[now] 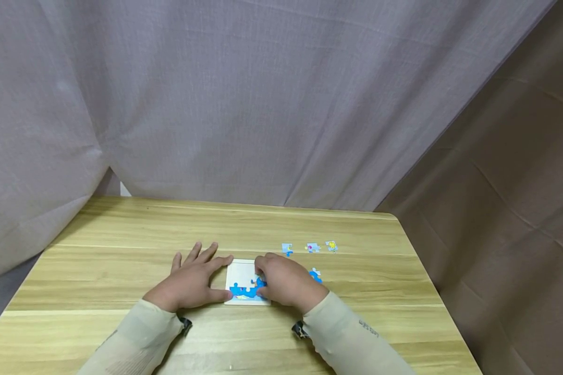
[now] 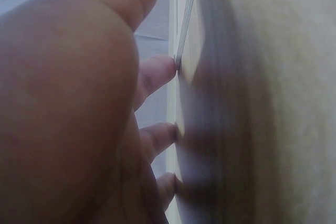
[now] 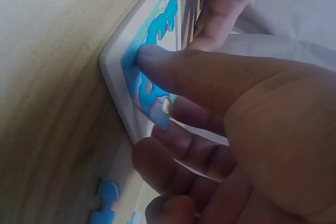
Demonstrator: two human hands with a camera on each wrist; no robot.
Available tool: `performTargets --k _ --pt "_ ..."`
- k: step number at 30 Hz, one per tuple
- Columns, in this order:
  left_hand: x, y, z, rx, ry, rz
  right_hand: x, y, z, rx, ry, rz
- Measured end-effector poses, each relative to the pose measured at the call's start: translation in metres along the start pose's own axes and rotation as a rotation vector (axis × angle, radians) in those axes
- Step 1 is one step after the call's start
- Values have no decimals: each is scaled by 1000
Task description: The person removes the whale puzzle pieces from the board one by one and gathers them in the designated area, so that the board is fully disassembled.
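Note:
A small white puzzle tray (image 1: 240, 267) lies on the table, with joined blue puzzle pieces (image 1: 244, 291) along its near side. My left hand (image 1: 190, 281) is spread at the tray's left edge, thumb at the near corner and index finger at the far one. In the left wrist view, the other fingertips (image 2: 167, 129) rest on the tabletop. Over the tray's right side, my right hand (image 1: 286, 281) pinches a blue puzzle piece (image 3: 153, 98). Its thumb presses on the blue picture, and its curled fingers meet the piece's far end, which tilts up at the tray's rim.
Three loose light-blue pieces, one with a yellow sun (image 1: 331, 245), lie beyond my right hand on the wooden table (image 1: 380, 302). Another blue piece (image 1: 315, 275) lies just right of that hand, partly behind it. A grey curtain (image 1: 244, 104) hangs behind the table.

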State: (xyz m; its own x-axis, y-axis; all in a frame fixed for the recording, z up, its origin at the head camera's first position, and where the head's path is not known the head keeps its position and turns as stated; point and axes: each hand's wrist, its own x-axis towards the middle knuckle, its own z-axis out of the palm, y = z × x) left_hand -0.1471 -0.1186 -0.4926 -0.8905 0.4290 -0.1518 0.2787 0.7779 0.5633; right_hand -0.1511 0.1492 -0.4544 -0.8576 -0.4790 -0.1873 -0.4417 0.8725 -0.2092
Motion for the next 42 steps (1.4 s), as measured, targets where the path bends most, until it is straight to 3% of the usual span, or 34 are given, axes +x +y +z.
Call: performTargets --k 11,30,42 --pt "1 -1 0 1 4 8 -4 4 7 73 -6 -102" --pt "3 -4 3 -1 8 5 -15 9 3 74 -2 -164" --pt "1 0 1 -6 2 5 -17 17 7 78 76 -210"
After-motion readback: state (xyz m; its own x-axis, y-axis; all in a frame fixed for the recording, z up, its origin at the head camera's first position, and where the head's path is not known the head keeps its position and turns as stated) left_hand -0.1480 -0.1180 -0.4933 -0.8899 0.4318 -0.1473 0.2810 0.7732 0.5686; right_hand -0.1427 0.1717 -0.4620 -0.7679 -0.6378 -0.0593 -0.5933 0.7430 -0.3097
